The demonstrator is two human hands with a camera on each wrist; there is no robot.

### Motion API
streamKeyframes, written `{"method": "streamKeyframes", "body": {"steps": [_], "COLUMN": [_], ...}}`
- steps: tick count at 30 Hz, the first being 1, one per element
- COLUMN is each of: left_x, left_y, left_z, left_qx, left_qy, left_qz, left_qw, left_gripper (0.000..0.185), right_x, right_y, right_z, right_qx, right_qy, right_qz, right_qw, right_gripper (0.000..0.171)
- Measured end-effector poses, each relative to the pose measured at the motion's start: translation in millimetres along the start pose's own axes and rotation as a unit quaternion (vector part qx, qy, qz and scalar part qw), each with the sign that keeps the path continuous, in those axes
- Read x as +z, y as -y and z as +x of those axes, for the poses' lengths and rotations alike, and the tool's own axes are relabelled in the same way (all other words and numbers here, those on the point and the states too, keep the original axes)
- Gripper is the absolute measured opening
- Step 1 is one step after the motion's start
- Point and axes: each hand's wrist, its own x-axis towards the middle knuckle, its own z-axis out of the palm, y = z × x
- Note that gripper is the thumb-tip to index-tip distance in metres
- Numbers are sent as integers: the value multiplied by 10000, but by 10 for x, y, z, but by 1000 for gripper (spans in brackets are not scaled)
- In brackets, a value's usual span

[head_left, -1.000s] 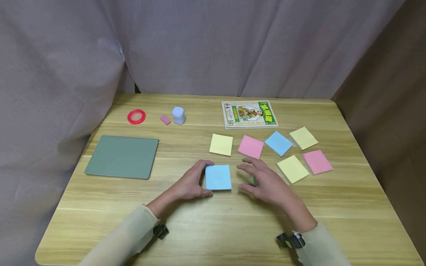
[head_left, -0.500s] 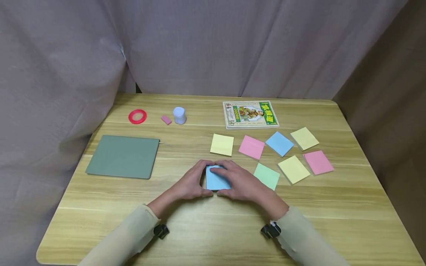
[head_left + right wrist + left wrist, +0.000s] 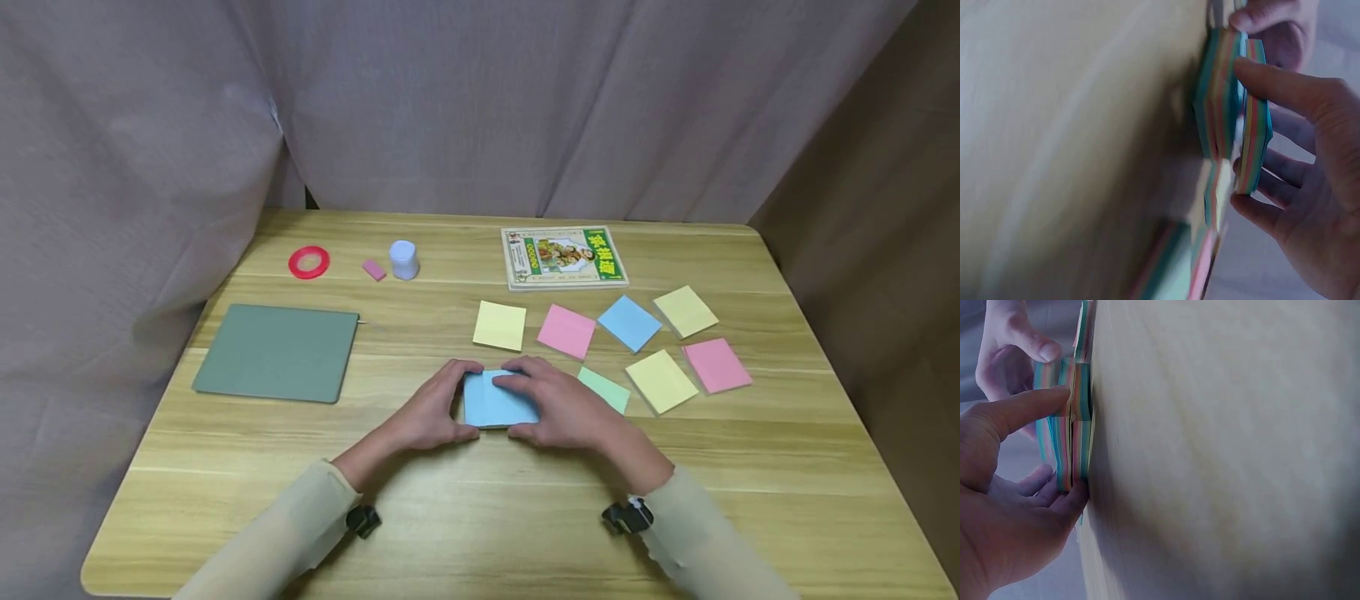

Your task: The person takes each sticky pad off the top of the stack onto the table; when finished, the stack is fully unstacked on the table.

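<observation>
So, the pad (image 3: 491, 402) is gripped from both sides on the surface (image 3: 480, 517): the left hand (image 3: 431, 412) has its fingers (image 3: 1019, 412) curled round the pad's left edge, and the right hand (image 3: 562, 408) is clamped over its right part, thumb at the near edge. In the right wrist view an upper wad of sheets (image 3: 1252, 119) is seen pried away from the rest. Right of the pad, a green note (image 3: 606, 388) lies half hidden. The splitting step looks underway; a clean lift of the wad would be needed next, with the lower part pinned down.
</observation>
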Motion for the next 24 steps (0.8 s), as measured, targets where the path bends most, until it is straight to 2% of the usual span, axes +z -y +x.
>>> {"method": "streamKeyframes", "body": {"steps": [3, 5, 7, 9, 12, 15, 17, 19, 21, 24], "left_x": [4, 6, 7, 9, 13, 12, 11, 11, 10, 4], "left_y": [-9, -17, -23, -30, -40, -37, -36, -30, -27, -25], "left_z": [0, -3, -8, -11, -12, -13, -12, -10, -8, -5], "left_qx": [19, 27, 45, 55, 57, 77, 84, 94, 62, 26], "left_qy": [-23, -39, -54, -73, -72, -67, -54, -50, -39, -17], "left_qz": [1, 1, 6, 21, 52, 32, 23, 44, 94, 119], "left_qw": [10000, 10000, 10000, 10000, 9999, 9999, 9999, 9999, 9999, 9999], "left_gripper": [84, 84, 84, 83, 83, 83, 83, 83, 82, 82], "right_x": [-160, -296, -447, -601, -802, -940, -994, -1025, -1040, -1031], "right_y": [-155, -322, -535, -782, -1162, -1552, -1795, -2003, -2167, -2341], "right_z": [-111, -196, -288, -381, -535, -675, -762, -842, -905, -978], "right_qx": [323, 662, 1135, 1674, 2709, 3661, 4195, 4614, 4925, 5206], "right_qy": [-222, -513, -907, -1385, -2095, -2644, -2836, -2926, -2900, -2738], "right_qz": [115, 175, 196, 207, 382, 589, 704, 804, 865, 907], "right_qw": [9992, 9963, 9892, 9759, 9387, 8903, 8594, 8337, 8161, 8036], "right_gripper": [71, 73, 73, 73, 77, 83, 86, 89, 91, 91]}}
